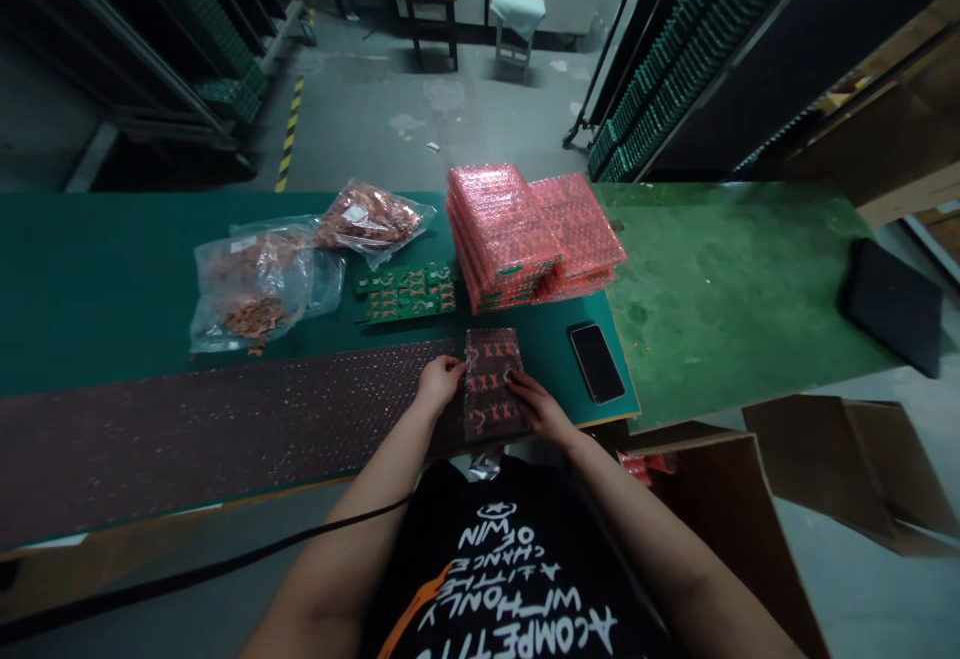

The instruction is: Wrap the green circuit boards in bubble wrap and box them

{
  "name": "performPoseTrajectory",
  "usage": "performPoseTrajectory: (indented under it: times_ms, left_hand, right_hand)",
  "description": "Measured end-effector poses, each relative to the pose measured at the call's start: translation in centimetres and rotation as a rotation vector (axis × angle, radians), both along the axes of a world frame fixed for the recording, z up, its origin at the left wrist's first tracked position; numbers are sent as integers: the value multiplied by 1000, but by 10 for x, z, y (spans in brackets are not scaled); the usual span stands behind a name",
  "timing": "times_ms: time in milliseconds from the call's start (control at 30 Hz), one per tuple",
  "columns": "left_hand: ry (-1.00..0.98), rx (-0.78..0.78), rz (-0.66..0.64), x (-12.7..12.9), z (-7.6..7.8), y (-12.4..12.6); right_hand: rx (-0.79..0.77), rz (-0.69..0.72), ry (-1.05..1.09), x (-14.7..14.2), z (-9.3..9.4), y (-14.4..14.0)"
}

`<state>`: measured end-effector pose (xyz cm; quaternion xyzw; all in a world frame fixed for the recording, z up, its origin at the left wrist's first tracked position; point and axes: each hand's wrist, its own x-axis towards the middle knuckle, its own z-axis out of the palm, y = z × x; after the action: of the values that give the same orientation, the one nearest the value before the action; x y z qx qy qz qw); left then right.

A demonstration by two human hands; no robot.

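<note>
A circuit board (492,389) with orange parts lies under a layer of bubble wrap near the table's front edge. My left hand (441,381) pinches at its left edge, thumb and fingers together. On the opposite side, my right hand (544,409) grips the right edge, fingertips over the wrap; its thumb is hidden. A long dark reddish sheet of bubble wrap (262,414) runs left from the board along the table. Just behind it lies a bare green circuit board (409,294) with orange pieces on it.
Stacks of pink bubble-wrapped packages (502,219) stand behind my hands. Clear bags (255,284) of small orange pieces lie to the left. A phone (597,363) is at the right. Below the table's right side sits an open cardboard box (720,499). Racks (675,69) stand beyond.
</note>
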<state>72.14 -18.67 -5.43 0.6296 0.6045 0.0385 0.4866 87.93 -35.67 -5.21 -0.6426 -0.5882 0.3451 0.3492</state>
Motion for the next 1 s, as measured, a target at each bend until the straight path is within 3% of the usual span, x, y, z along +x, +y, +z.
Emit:
performPoseTrajectory:
  times_ms: [433,600,700,800,900,1000]
  left_hand:
    - [107,33,-140,-3,4,6]
    - [172,141,-225,-12,24,18]
    - [222,284,-222,-20,46,43]
    - [299,514,-288,-27,66,86]
    - [400,627,-555,-29,79,133]
    - [485,525,-839,-25,83,165]
  right_hand:
    - [-46,189,-342,-8,5,4]
    - [-90,235,-479,-14,14,6]
    - [-110,230,-549,-18,15,6]
    - [-111,214,-613,-21,16,7]
    - [-102,230,-679,-25,20,11]
    - [-77,261,-744,-26,21,17]
